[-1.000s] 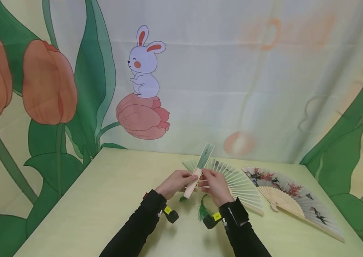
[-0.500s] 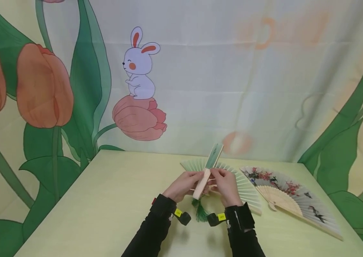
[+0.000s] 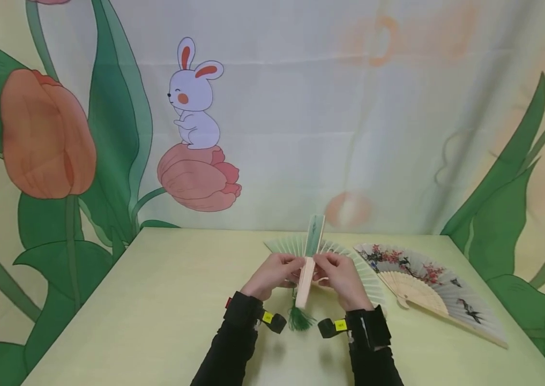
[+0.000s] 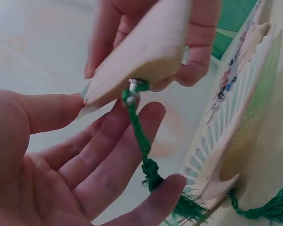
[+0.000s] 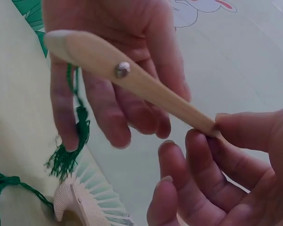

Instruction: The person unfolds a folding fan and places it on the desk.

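A folded hand fan [image 3: 306, 281] with pale ribs and a green leaf stands tilted up between my hands in the head view. My left hand [image 3: 272, 273] pinches its left side between thumb and fingers. From the right, my right hand [image 3: 342, 277] pinches the other side, thumb and index finger at the rib edge in the right wrist view. A metal rivet [image 5: 122, 69] sits at the fan's narrow end. From there hangs a green tassel [image 4: 142, 136], beside the left fingers. Behind the hands, a spread pale-green fan [image 3: 371, 279] lies on the table, partly hidden.
To the right lies another spread fan [image 3: 438, 287], printed with red blossoms and birds. The pale yellow table [image 3: 180, 289] ends at a cloth backdrop [image 3: 277, 134] showing a rabbit and tulips. A second green tassel [image 5: 4, 181] lies by the spread green fan.
The folded fan has turned from a right-leaning slant to nearly upright, and its tassel now hangs below it. Both hands keep their hold. The head view has shifted slightly.
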Motion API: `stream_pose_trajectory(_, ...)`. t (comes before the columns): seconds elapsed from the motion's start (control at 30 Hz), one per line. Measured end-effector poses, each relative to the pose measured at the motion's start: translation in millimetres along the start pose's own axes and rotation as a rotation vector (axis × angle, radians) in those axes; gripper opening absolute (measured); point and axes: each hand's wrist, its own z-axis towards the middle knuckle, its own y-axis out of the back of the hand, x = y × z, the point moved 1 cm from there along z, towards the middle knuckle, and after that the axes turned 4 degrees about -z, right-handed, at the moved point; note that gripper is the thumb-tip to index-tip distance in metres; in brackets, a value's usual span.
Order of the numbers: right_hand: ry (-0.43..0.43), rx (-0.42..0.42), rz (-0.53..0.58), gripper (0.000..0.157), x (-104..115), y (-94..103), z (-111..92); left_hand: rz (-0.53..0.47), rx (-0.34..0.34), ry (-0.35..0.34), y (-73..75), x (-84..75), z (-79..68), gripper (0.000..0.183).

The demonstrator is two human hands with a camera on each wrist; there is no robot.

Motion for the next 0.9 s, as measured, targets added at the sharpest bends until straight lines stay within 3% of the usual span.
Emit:
stream_pose_trajectory(0.43, -0.007, -0.028, -0.043, 0.023, 0, -3.1, 0, -0.011, 0.012, -0.053, -1.5, 7.9, -0.6, 0.028)
stream_pose_trajectory(0.67, -0.089, -0.049, 0.016, 0.021, -3, -12.2, 2, 0.008, -0.008, -0.046, 5.6, 10.9, -0.9, 0.026)
stream_pose_trajectory(0.9, -0.111, -0.075, 0.045, 0.021, -2, -16.4, 2, -0.025, -0.015, -0.056, 6.0, 10.1, -1.0, 0.026)
